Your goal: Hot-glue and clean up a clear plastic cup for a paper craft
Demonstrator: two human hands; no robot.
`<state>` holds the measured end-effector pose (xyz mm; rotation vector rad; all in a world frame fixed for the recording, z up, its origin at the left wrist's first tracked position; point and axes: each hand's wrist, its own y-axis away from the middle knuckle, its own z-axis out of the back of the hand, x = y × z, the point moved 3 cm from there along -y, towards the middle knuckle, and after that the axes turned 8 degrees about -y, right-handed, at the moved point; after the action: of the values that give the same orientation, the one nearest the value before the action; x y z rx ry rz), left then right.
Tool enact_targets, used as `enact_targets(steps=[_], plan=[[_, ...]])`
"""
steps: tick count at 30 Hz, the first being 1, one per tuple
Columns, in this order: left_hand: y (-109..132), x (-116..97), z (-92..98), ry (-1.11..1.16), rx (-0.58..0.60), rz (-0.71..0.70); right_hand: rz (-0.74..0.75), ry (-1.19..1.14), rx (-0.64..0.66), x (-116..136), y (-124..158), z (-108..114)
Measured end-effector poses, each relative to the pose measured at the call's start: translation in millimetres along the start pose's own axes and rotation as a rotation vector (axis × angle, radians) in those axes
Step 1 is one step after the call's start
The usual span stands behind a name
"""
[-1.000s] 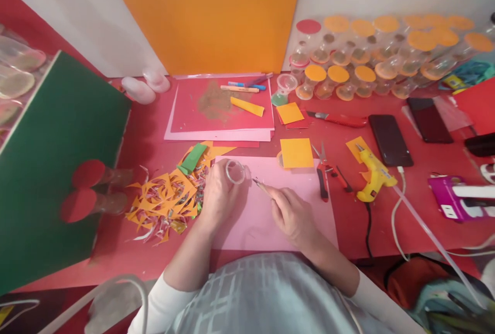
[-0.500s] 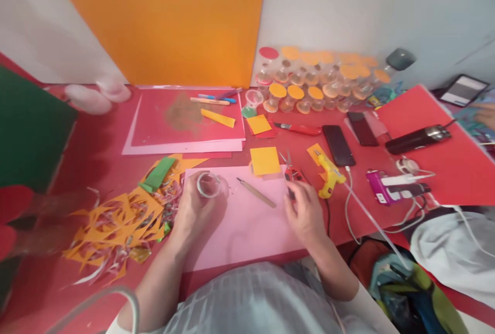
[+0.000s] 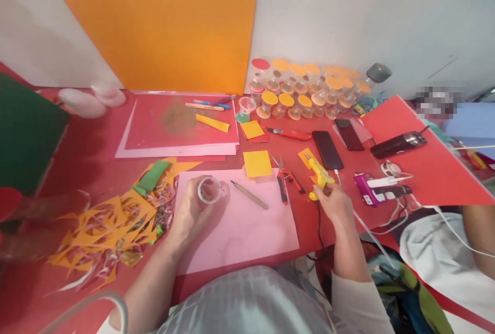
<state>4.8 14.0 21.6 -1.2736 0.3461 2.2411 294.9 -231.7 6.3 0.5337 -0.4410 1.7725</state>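
My left hand [image 3: 195,205] is closed around a clear plastic cup [image 3: 209,190], its round rim facing up, over a pink sheet [image 3: 232,241]. At the right, my right hand [image 3: 335,201] has its fingers on the handle of a yellow glue gun [image 3: 319,171], whose nozzle points away toward the back. Between the hands lie a thin craft knife [image 3: 249,195] on the sheet and red-handled snips [image 3: 285,179] with their jaws apart. A square yellow paper piece [image 3: 258,164] rests at the sheet's far edge.
Paper scraps [image 3: 116,220] heap up at the left. Several clear cups with orange discs [image 3: 286,100] stand by the wall. Phones [image 3: 327,149], a red box cutter [image 3: 292,134] and a purple power strip [image 3: 363,189] with cables lie to the right. Another person's arm [image 3: 479,236] shows at the right edge.
My right hand has left the red-handled snips, which now lie free on the table, and has moved right onto the glue gun. My left hand still holds the cup. The view has shifted slightly.
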Motion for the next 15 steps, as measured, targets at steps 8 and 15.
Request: enact_targets(steps=[8,15], plan=[[1,15,-3.9,0.106,0.056,-0.072,-0.064,-0.256,-0.008,-9,2,0],[4,15,-3.0,0.266,0.059,-0.018,-0.045,-0.612,-0.137,-14,25,12]])
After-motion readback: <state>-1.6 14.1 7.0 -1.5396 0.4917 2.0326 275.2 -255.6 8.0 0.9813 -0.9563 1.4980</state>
